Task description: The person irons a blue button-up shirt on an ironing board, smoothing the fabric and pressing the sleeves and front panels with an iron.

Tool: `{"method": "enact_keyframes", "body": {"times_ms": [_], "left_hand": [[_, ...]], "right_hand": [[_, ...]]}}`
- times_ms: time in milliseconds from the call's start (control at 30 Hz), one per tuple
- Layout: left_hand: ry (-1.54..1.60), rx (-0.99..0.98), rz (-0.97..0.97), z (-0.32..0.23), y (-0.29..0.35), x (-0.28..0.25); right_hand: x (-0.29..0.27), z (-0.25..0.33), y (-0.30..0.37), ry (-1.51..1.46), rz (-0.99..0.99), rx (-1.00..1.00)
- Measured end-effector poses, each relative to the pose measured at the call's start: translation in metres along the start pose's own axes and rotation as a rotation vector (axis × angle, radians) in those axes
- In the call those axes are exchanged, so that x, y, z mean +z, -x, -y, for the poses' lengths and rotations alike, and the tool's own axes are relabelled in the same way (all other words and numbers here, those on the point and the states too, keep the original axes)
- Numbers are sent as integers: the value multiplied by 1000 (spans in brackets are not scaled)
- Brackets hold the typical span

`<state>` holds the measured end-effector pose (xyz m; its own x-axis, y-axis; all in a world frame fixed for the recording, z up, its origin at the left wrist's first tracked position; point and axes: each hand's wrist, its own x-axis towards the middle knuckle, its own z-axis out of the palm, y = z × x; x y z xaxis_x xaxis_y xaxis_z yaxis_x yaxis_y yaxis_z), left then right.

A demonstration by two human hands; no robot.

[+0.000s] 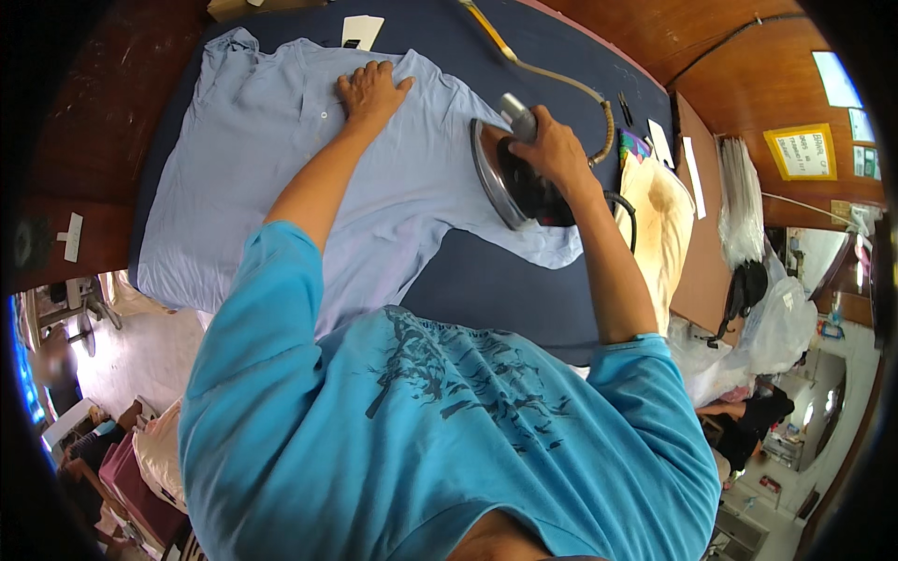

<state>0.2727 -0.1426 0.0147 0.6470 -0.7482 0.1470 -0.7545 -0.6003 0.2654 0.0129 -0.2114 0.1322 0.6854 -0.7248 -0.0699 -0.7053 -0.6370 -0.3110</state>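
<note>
A light blue buttoned shirt (253, 178) lies spread over the dark blue padded table, one sleeve stretched out to the right. Near the shirt's upper part my left hand (374, 92) rests flat on the cloth, fingers slightly apart. My right hand (554, 150) is closed around the handle of a clothes iron (538, 192), dark with a silver edge, above the sleeve. The iron looks tilted, its silver rim toward the left; whether it touches the cloth I cannot tell. My palm and wrist hide part of the handle.
A hose (566, 77) and a black cord run by the iron. White cards (363, 32) lie at the table's far edge. Cream cloth with a brown stain (655, 201) hangs at the right. Plastic-wrapped items (742, 201) hang beyond it. Another person (748, 425) is at the lower right.
</note>
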Motion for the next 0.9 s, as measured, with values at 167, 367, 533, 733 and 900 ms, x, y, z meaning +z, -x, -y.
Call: {"method": "enact_keyframes", "body": {"times_ms": [167, 367, 533, 733, 900], "left_hand": [[38, 109, -102, 9, -5, 17], [29, 172, -27, 36, -30, 11], [60, 220, -63, 44, -28, 14], [103, 237, -36, 46, -25, 10], [89, 250, -109, 50, -23, 21]], "right_hand": [[5, 26, -10, -9, -44, 151], [4, 19, -36, -2, -82, 76], [6, 11, -56, 23, -85, 50], [3, 22, -64, 4, -46, 62], [13, 20, -60, 32, -63, -40]]}}
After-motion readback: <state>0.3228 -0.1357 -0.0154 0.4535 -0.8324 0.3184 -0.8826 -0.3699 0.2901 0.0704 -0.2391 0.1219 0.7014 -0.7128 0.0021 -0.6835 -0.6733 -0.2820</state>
